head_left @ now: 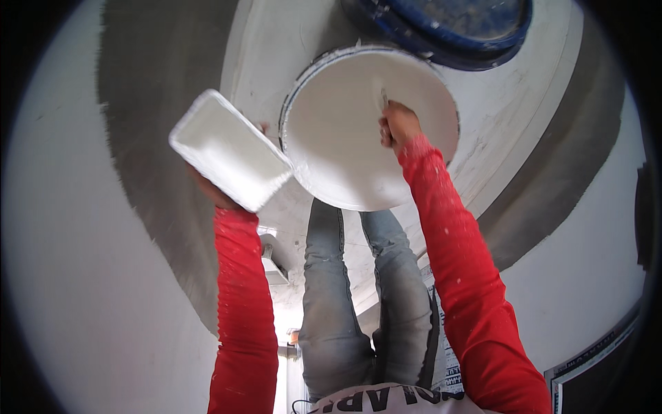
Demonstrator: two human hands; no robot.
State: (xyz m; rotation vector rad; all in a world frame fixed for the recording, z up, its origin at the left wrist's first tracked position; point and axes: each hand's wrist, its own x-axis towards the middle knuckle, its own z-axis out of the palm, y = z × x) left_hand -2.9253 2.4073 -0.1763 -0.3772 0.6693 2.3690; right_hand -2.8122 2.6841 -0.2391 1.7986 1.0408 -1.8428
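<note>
My left hand [214, 190] is closed around a white rectangular tub [234, 148], palm under its near side and fingertips showing past its far edge. The tub tilts toward the drum, and smooth white paste coats its inside. A large round drum [285, 114] holds white paste or paint across its whole width; the tub's corner comes right up to its left rim. Over the drum, my right hand [401, 124] grips a small slim-handled tool [384, 98]. The tool's working end is blurred against the white paste, so its kind cannot be made out.
A blue drum [441, 31] with a dusty top stands behind the white-filled one. Pale walls with broad grey bands [162, 103] curve around both sides. Below the drum are my legs in grey jeans [331, 303]. A dark framed panel [600, 359] is at lower right.
</note>
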